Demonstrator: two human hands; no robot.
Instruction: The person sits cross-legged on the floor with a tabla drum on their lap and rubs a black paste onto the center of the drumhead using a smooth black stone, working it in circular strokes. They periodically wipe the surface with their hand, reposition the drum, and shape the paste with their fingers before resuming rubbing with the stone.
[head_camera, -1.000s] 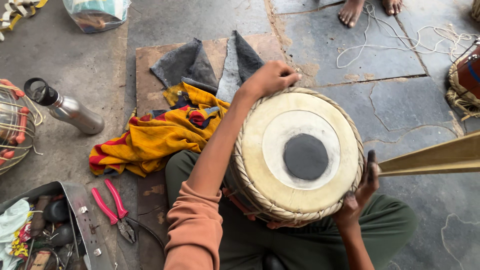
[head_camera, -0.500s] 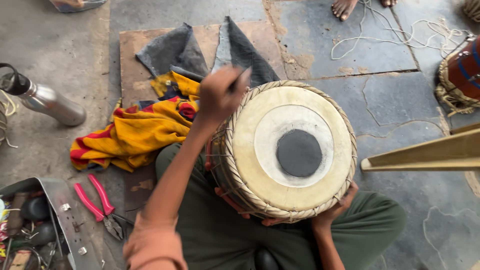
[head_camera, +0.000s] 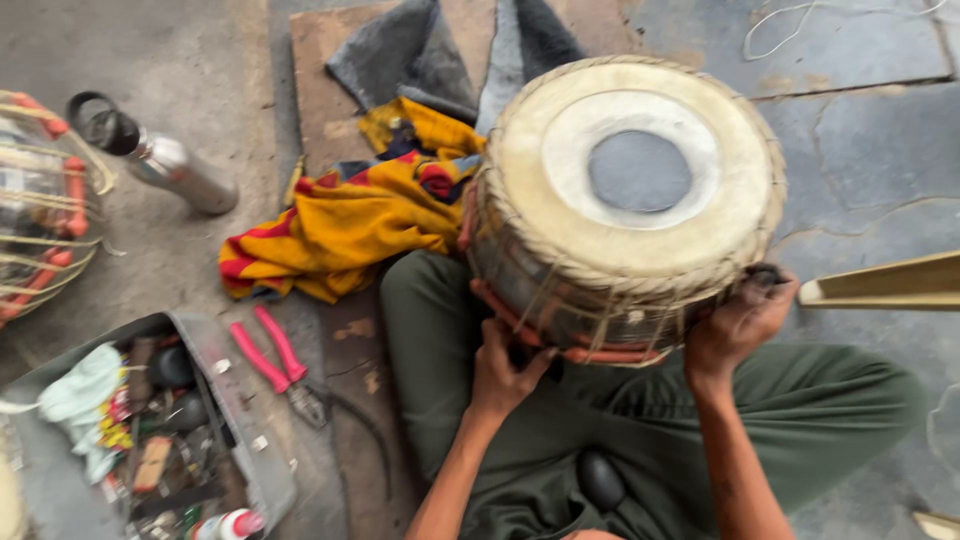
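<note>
- Two hands on the drum: your left hand (head_camera: 505, 372) has its fingers curled against the lower side wall, gripping the lacing there.
- Your right hand (head_camera: 738, 318) has its fingers closed around a small dark object, pressed to the rim at the near right.
- Round, rope-laced hand drum with cream skin and a grey centre patch (head_camera: 628, 200) rests tilted on your lap, over green trousers (head_camera: 600, 420).
- Yellow and red cloth (head_camera: 345, 225) lies just beside the drum.
- Pink-handled pliers (head_camera: 272, 355) lie near an open grey toolbox (head_camera: 150, 430).
- Steel flask (head_camera: 160, 155) stands well apart.

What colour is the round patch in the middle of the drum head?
Dark grey patch, seen in the head view.
</note>
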